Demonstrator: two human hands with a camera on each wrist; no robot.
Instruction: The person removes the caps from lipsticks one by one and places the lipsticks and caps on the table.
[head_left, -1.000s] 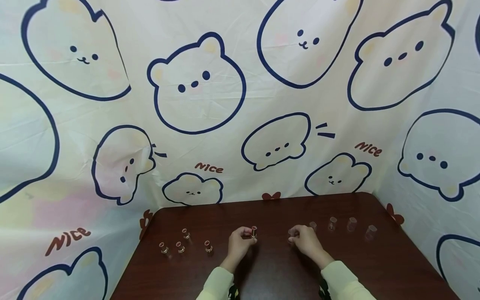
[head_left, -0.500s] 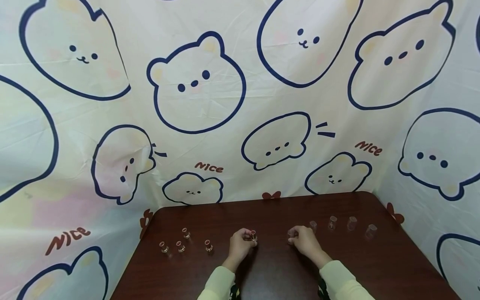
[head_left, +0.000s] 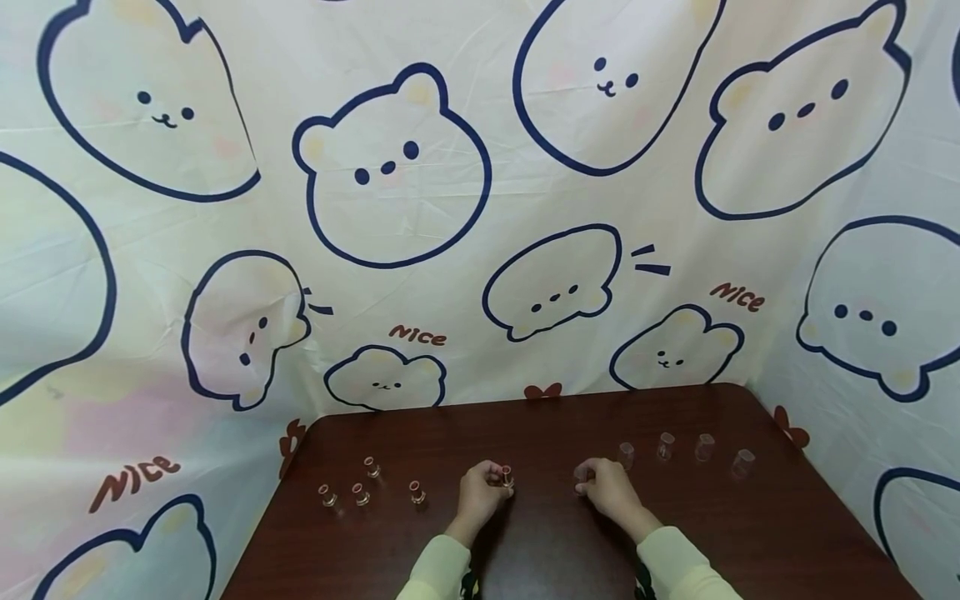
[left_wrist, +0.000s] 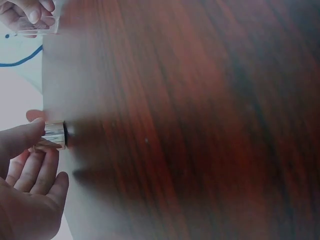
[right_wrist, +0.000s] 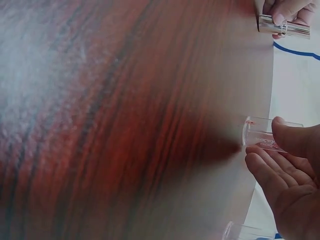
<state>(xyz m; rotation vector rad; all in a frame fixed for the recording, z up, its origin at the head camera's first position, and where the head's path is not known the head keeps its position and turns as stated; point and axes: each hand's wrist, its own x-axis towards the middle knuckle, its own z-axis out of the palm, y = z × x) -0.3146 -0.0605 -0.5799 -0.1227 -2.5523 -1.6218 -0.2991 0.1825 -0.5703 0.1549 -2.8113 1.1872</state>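
Note:
My left hand (head_left: 478, 498) pinches a shiny gold lipstick tube (left_wrist: 56, 133) upright between thumb and fingers, low over the table; its reddish rim faces up in the head view. To its right, my right hand (head_left: 613, 493) holds a clear plastic cap (right_wrist: 256, 134) between thumb and fingers, close to the tabletop. Fingers cover part of both items. The two hands are apart, and the tube and the cap do not touch. Whether either base touches the wood I cannot tell.
Several similar gold tubes (head_left: 417, 493) stand upright at the left of the dark wooden table (head_left: 547, 542). Several more clear caps (head_left: 703, 448) stand in a row at the right. A cartoon-printed cloth (head_left: 465, 300) hangs behind the table and along its sides.
My left hand and the lipstick tube have come slightly down towards me. My right hand, with the clear cap, has also shifted a little towards me. The standing tubes and caps stay put.

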